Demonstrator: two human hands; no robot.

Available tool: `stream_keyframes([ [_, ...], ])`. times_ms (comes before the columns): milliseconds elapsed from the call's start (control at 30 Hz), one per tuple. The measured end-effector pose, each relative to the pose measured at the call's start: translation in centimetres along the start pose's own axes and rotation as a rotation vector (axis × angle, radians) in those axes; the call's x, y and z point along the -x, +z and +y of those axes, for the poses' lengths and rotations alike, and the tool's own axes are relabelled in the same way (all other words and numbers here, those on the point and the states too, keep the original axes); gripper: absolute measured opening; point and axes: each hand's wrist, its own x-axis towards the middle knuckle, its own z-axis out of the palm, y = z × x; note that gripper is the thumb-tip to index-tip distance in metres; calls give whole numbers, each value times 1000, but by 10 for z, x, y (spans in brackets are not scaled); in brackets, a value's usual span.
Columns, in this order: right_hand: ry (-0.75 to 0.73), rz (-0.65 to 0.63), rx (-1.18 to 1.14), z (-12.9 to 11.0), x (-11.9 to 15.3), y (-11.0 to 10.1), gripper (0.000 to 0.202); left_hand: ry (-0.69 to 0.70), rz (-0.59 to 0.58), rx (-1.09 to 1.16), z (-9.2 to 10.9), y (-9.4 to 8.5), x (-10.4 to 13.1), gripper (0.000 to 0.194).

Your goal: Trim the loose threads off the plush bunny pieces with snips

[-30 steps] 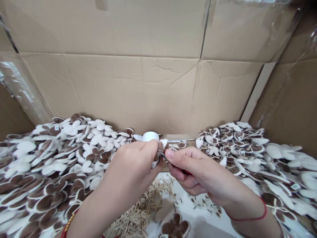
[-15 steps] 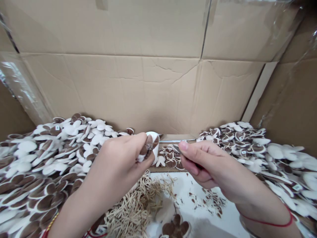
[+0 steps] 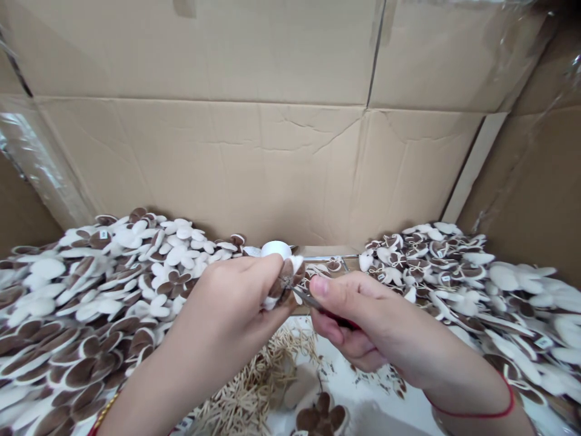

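My left hand (image 3: 236, 297) is closed on a small brown-and-white plush flower (image 3: 287, 277), gripped between thumb and fingers with its gathered centre toward the right. My right hand (image 3: 363, 318) is wrapped round a thin grey metal tool (image 3: 307, 299) with a pointed tip; whether it is snips or tweezers I cannot tell. The tip meets the flower near its centre. Another brown-and-white flower (image 3: 321, 414) lies below the hands on the white surface (image 3: 376, 412). Beside it is a heap of cream cord pieces (image 3: 245, 387).
Plush flowers are piled high on the left (image 3: 91, 303). More, some with cord bows, fill the right side (image 3: 436, 260). Behind the left hand stands a white cup (image 3: 276, 249). Small scraps (image 3: 394, 381) lie under the right hand. Cardboard walls (image 3: 204, 157) enclose the back and sides.
Both hands have come together, the left moving slightly right and the right moving left and down. The metal tool's tip, apart from the flower before, is now at its centre.
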Motion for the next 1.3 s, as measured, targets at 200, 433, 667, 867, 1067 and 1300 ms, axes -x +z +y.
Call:
stream_keyframes([
  [200, 7, 6, 14, 0, 1, -2, 52, 17, 0, -53, 2, 0, -1, 26],
  [433, -2, 7, 2, -1, 0, -2, 53, 53, -9, -139, 3, 8, 2, 23],
  [667, -8, 13, -7, -3, 3, -2, 52, 1, 4, -17, 0, 6, 1, 26],
  [867, -68, 74, -37, -8, 4, -5, 50, -24, 21, -38, -4, -3, 1, 24],
  [1067, -287, 257, 64, -2, 1, -3, 41, -24, -22, 52, 6, 1, 2, 25],
  [1300, -301, 246, 241, 1, -2, -6, 19, -161, -65, 253, 10, 2, 1, 26],
])
